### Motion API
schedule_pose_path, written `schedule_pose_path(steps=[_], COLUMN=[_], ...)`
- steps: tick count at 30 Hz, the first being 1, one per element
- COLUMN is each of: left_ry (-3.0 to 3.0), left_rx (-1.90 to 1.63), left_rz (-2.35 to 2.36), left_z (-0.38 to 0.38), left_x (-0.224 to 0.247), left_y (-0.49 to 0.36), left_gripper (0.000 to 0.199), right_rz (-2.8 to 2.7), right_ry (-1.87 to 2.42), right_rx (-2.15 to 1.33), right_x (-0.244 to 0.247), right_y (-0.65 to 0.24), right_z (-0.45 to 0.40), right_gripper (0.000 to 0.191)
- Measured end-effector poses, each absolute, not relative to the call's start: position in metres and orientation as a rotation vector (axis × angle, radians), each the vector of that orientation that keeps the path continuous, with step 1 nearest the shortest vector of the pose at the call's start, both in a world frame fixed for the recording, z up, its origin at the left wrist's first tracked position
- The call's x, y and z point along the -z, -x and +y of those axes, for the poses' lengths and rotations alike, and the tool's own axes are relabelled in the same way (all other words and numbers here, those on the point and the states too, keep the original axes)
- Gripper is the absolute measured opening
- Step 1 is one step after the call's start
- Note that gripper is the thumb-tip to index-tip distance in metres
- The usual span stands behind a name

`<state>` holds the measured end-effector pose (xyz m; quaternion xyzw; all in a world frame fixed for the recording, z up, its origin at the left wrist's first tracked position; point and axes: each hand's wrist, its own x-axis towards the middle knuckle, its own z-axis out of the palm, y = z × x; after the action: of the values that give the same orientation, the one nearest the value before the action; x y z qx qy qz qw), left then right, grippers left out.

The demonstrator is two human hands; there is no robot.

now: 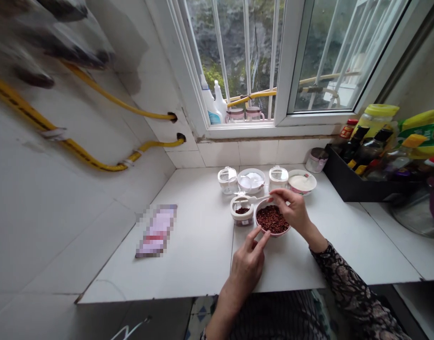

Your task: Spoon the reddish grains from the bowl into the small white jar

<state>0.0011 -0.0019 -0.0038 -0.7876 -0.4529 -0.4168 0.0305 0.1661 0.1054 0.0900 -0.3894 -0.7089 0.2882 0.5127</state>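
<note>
A light-looking spoon's three-o'clock end is pinched by the right hand, a bowl touched at seven by the left hand, fingers parted.

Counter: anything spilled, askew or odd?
No spill visible around the bowl or the small jar beside it. One oddity: the purple item on the left of the counter is pixelated, so I can't tell what it is.
</note>
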Motion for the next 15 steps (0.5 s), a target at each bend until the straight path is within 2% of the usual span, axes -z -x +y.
schedule_pose_path(steps=[6,15], left_ry=[2.444,2.433], left_rx=[1.289,1.292], left_rz=[-1.384,-1.370], left_z=[-0.002,-0.002], left_x=[0.001,0.000], left_y=[0.000,0.000], left_gripper=[0.058,0.056], right_rz=[-1.760,-1.861], right_ry=[1.122,1.187], right_rx=[-0.738,-0.761], right_x=[-0.086,-0.073], right_y=[-0.194,-0.182], right_z=[0.121,0.122], right_gripper=[0.015,0.018])
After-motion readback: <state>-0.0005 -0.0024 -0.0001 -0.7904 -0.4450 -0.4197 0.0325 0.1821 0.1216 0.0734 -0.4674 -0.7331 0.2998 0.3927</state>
